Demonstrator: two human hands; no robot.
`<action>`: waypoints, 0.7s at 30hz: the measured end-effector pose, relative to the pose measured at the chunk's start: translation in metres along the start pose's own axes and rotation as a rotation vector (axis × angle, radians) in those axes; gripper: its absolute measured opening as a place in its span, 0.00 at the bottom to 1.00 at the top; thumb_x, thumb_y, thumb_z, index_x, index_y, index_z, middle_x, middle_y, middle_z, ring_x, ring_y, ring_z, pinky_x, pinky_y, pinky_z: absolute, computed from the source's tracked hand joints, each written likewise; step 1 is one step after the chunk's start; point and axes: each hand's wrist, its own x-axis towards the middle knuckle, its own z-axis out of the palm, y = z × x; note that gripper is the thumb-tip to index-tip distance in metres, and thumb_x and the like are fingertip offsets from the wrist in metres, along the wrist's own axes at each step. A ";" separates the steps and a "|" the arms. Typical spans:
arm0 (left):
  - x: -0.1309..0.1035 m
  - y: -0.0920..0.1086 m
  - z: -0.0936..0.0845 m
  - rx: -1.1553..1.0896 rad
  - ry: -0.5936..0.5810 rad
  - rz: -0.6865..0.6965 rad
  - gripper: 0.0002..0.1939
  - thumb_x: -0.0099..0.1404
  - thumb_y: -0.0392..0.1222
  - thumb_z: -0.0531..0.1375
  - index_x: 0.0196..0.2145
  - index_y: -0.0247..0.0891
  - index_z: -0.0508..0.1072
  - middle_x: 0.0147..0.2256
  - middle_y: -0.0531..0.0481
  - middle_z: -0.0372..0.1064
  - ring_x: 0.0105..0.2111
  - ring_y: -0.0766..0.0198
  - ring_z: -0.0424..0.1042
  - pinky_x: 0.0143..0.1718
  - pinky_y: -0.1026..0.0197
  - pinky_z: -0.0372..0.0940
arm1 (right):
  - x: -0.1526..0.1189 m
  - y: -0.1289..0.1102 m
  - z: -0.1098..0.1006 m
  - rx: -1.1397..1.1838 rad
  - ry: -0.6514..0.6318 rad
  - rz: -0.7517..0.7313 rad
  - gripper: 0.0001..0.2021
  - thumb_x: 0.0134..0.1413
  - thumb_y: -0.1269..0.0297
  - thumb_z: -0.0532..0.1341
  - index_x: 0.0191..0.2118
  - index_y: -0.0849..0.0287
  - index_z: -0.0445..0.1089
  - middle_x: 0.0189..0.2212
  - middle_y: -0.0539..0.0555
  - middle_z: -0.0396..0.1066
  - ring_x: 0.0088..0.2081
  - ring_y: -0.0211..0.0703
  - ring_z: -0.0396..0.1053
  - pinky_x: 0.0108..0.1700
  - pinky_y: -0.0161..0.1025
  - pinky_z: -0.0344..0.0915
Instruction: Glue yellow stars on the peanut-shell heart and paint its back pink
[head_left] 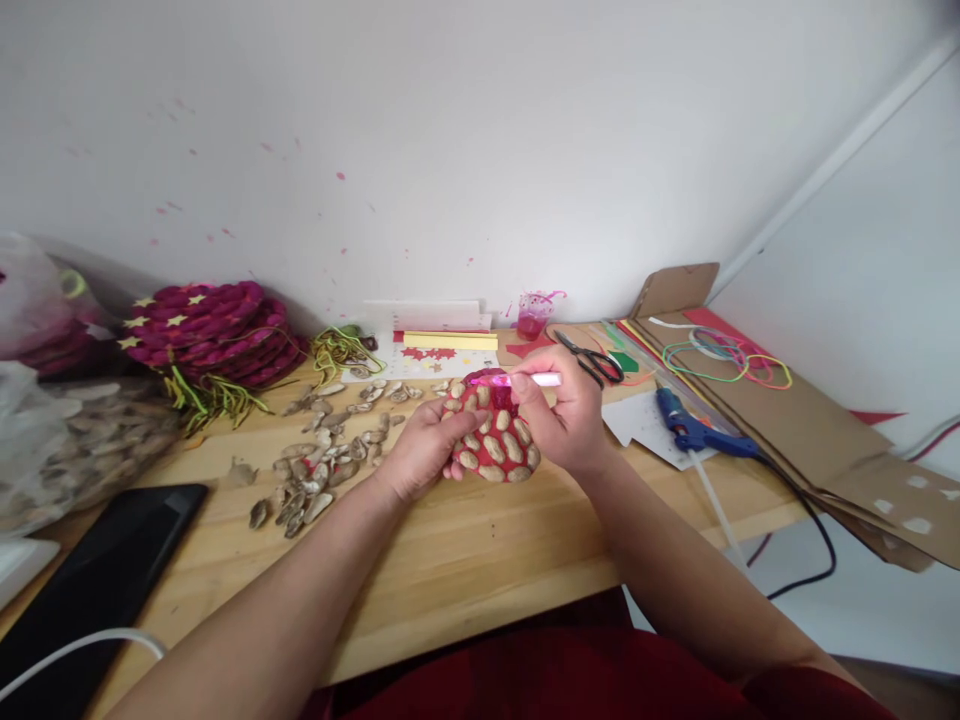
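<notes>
Hands (421, 448) hold tool (546, 380), peanut piece (492, 446) inside table edge (480, 612).

Head view, the sole vantage: the camera is worn on the person's head, above the red garment (540, 685) at the lower edge, and faces forward and steeply down over the wooden table (457, 570); the left hand (421, 445) and right hand (568, 408) lie near mid-field, within arm's reach, the forearms running up from below, while the pale wall (450, 150) beyond spans the upper part
</notes>
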 end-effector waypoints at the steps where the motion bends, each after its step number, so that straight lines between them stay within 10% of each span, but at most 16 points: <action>1: 0.000 0.000 0.000 0.009 0.004 -0.001 0.20 0.50 0.52 0.73 0.31 0.36 0.72 0.16 0.57 0.68 0.10 0.71 0.61 0.09 0.71 0.58 | 0.000 -0.001 0.001 -0.004 -0.013 -0.020 0.03 0.68 0.65 0.61 0.39 0.53 0.70 0.34 0.52 0.77 0.38 0.47 0.74 0.44 0.48 0.67; 21: 0.003 -0.006 -0.003 0.126 -0.013 0.027 0.20 0.53 0.55 0.72 0.32 0.37 0.73 0.17 0.56 0.70 0.11 0.70 0.63 0.10 0.70 0.60 | -0.002 0.000 0.000 -0.007 -0.016 0.008 0.03 0.68 0.65 0.61 0.39 0.54 0.69 0.33 0.52 0.77 0.37 0.46 0.74 0.43 0.47 0.67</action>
